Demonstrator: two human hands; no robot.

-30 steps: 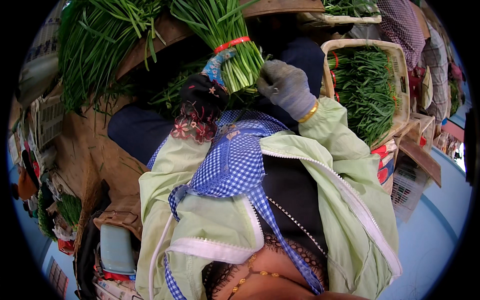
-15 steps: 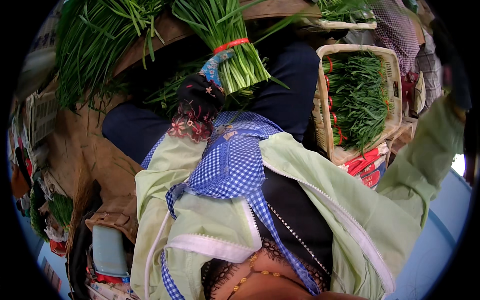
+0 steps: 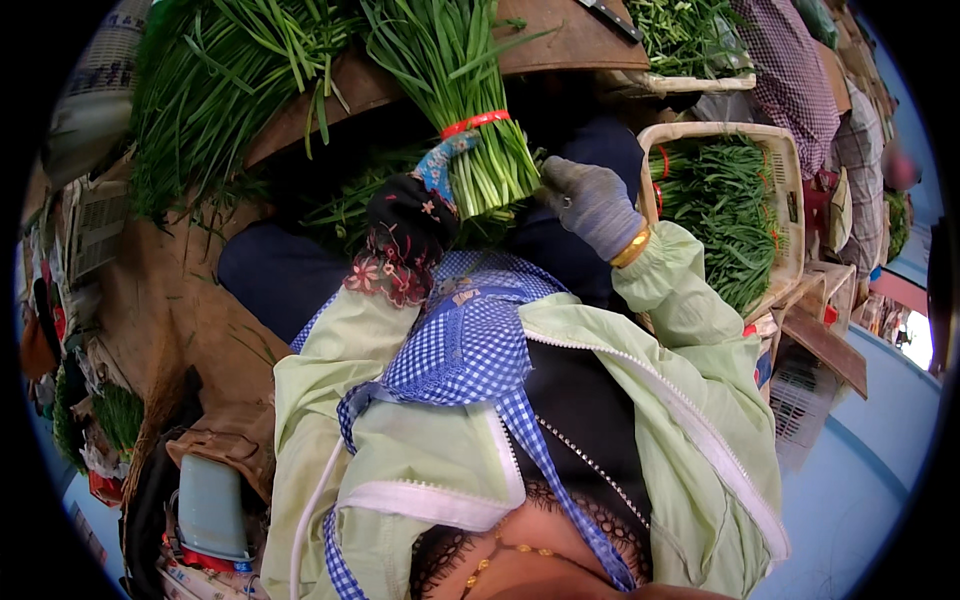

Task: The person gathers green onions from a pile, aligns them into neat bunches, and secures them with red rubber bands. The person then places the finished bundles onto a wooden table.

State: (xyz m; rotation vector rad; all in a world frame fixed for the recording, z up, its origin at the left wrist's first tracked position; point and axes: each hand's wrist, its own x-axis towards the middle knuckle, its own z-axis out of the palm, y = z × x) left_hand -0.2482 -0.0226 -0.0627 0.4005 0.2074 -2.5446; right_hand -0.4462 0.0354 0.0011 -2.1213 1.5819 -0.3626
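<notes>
My left hand (image 3: 441, 170), in a blue flowered glove with a dark embroidered cuff, grips a bunch of garlic chives (image 3: 487, 150) from its left side. A red band (image 3: 475, 123) circles the bunch just above my fingers. Its pale cut ends point down toward my lap, while the green leaves spread up over the board. At the right of those ends is my right hand (image 3: 597, 207), in a grey knit glove. Its fingers are curled together at the edge of the stems; whatever they pinch is too small to make out.
Loose chives (image 3: 225, 110) heap over the left of the brown board (image 3: 560, 50), where a black-handled knife (image 3: 612, 18) lies at the far edge. On my right stands a cream crate (image 3: 790, 200) of banded green bunches. A brown basket (image 3: 225, 445) sits at lower left.
My right hand has swung in from the far right edge to the cut ends of the chives. My left hand still holds the bunch. The knife on the board has come into sight.
</notes>
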